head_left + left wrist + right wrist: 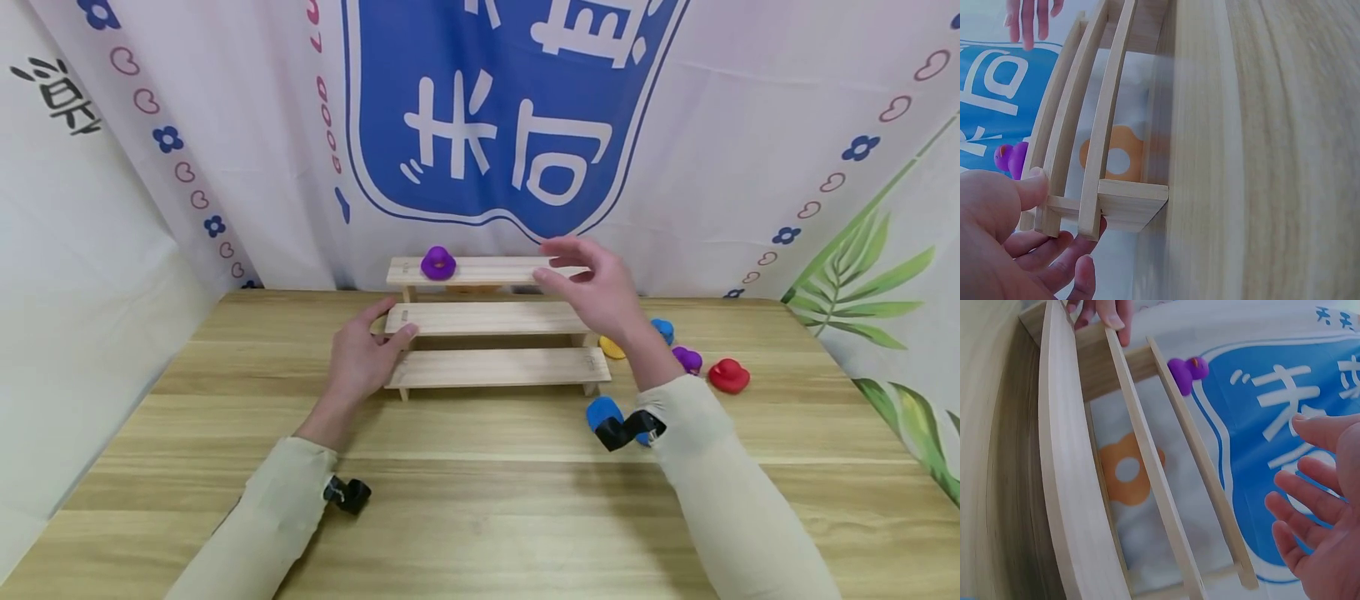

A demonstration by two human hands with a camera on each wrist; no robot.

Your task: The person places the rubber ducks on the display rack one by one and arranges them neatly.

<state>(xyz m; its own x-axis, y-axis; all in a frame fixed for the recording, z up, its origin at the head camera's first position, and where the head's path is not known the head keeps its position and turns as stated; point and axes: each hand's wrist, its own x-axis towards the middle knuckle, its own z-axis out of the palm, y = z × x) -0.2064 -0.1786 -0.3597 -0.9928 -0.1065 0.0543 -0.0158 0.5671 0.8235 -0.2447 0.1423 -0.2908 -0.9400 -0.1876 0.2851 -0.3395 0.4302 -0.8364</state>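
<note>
A three-tier wooden step shelf (495, 367) stands on the table. A purple rubber duck (438, 264) sits near the left end of its top tier. My left hand (363, 354) grips the left end of the middle tier, thumb on top; in the left wrist view its fingers (1054, 262) reach round the shelf's side. Above the right end of the top tier is my right hand (592, 283), its fingers loosely bent. In the right wrist view, that hand (1329, 506) has nothing between thumb and fingers and stays apart from the shelf.
Right of the shelf lie a yellow toy (612, 347), a blue toy (662, 331), a purple duck (687, 360) and a red duck (729, 376). Another blue toy (603, 412) is near my right wrist. A printed curtain (300, 167) hangs behind the table (450, 517).
</note>
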